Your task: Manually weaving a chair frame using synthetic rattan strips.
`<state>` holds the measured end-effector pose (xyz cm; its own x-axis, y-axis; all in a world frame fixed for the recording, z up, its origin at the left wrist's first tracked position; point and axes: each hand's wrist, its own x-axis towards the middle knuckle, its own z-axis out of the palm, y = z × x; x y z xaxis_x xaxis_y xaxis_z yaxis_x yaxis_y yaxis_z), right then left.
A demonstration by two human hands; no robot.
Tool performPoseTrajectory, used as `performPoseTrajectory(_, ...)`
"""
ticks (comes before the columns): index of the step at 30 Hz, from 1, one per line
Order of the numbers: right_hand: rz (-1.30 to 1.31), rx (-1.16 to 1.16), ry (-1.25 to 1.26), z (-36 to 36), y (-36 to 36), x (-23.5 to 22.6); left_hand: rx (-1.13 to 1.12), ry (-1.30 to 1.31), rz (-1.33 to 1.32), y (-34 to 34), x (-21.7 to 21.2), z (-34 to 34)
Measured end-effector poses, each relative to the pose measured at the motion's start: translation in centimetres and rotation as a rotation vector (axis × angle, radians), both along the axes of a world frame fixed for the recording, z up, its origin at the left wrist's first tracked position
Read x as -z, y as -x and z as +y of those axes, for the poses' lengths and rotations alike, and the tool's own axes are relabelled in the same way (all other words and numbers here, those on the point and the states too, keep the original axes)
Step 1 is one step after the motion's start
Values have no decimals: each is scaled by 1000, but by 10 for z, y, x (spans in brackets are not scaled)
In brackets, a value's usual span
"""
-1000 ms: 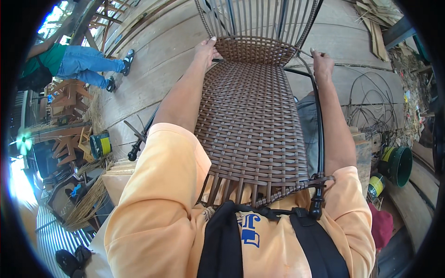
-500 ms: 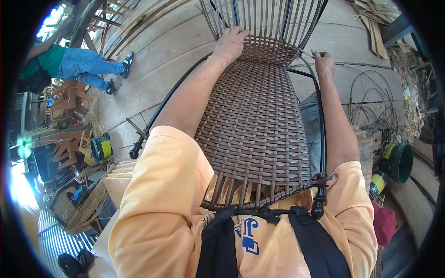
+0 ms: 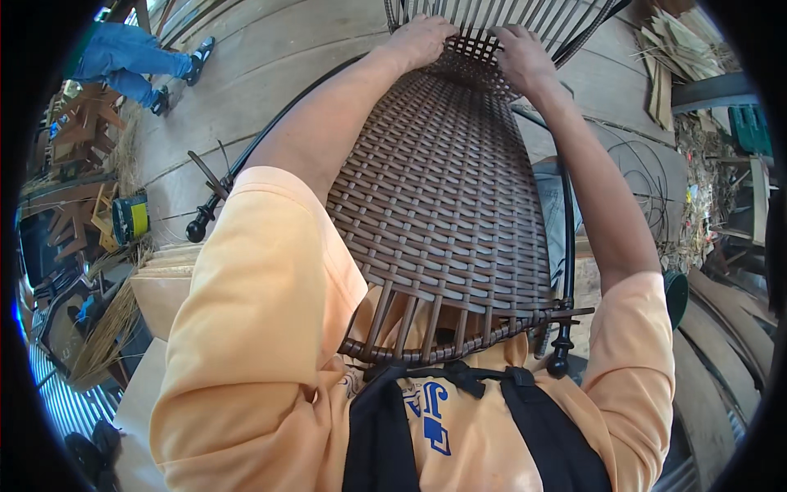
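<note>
Item: woven brown chair panel (image 3: pixel 443 205), lying lengthwise from the person's chest outward, its black frame rail (image 3: pixel 566 238) along the right edge.

Left hand (image 3: pixel 422 39) and right hand (image 3: pixel 520 53): both at the panel's far end, fingers curled narrow onto the strands where weave meets bare uprights, probably to work that edge.

Fingertips hidden among strands; uprights cut off at the picture's top.

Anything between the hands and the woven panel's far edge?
Nothing visible. Left hand and right hand both rest directly on the brown woven chair panel at its far edge, where the unwoven strands begin.
</note>
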<state>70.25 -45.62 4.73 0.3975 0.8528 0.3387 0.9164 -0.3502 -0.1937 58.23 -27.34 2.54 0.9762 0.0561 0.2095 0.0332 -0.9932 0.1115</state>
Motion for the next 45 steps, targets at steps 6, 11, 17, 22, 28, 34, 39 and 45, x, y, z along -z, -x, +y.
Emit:
performPoseTrajectory(6, 10, 129, 273, 16, 17, 14, 48, 58, -12, 3, -13, 3)
performPoseTrajectory(11, -214, 82, 190, 21, 4, 33, 37, 66, -35, -4, -14, -7)
performPoseTrajectory(17, 27, 132, 382, 23, 16, 14, -11, 69, 37, 2, -20, -10)
performPoseTrajectory(22, -27, 63, 273, 18, 7, 26, -45, 71, -25, 1, 2, -12)
performPoseTrajectory(28, 64, 93, 330, 39, 16, -8, -219, -164, 79, 10, 4, -38)
performPoseTrajectory(34, 215, -270, 228, 113, 7, -2, -275, -14, 131, 0, 7, -62)
performPoseTrajectory(39, 178, -55, 312, 127, 52, 1, -165, -159, 219, 3, 31, -48)
performPoseTrajectory(45, 230, -183, 465, 128, 23, -5, -112, -40, 26, -8, 14, -59)
